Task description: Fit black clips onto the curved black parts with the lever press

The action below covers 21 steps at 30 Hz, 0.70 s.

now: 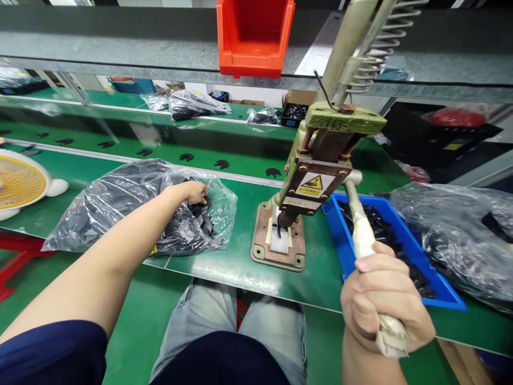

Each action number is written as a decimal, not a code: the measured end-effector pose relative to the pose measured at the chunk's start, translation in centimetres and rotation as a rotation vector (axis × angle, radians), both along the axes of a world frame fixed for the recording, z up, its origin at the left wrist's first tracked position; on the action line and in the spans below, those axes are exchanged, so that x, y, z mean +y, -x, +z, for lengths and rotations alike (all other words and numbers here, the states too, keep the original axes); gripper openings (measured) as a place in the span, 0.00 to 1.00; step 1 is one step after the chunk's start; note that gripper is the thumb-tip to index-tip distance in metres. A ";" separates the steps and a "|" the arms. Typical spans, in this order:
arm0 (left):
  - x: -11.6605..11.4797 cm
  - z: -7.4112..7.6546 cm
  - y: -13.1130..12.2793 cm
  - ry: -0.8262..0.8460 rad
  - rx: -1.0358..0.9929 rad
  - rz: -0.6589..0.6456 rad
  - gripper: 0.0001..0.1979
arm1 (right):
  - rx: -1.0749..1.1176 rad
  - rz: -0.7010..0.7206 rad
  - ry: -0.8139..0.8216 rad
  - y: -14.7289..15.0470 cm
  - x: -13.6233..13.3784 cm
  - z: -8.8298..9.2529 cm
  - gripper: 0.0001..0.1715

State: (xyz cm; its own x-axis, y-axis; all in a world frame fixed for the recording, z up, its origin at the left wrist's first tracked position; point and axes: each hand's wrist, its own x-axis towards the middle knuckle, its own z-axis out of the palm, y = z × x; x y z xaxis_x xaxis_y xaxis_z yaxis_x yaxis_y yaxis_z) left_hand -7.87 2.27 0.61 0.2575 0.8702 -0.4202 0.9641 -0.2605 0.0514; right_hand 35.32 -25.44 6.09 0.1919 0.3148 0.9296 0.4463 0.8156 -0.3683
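My left hand (195,192) reaches into the open mouth of a clear plastic bag (120,208) full of black parts, its fingers curled among them; what they hold is hidden. My right hand (382,305) is wrapped around the cloth-taped lever handle (363,235) of a small green hand press (320,171). The press stands on a metal base plate (276,243) on the green table. A black part (279,227) sits under the press head on a white pad.
A blue tray (340,240) of black parts lies right of the press, beside another plastic bag (460,235). A green conveyor belt (240,149) carries spaced black parts. A yellow fan (20,184) stands at far left. A red bin (254,35) hangs overhead.
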 end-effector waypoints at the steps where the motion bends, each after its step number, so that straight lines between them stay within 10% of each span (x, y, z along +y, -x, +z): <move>1: 0.1 0.2 0.0 0.007 -0.008 -0.027 0.30 | -0.005 -0.001 0.002 0.0 0.0 0.0 0.11; 21: -1.0 0.7 -1.6 -0.150 -0.075 -0.225 0.17 | -0.020 0.008 0.041 -0.2 -0.3 0.1 0.09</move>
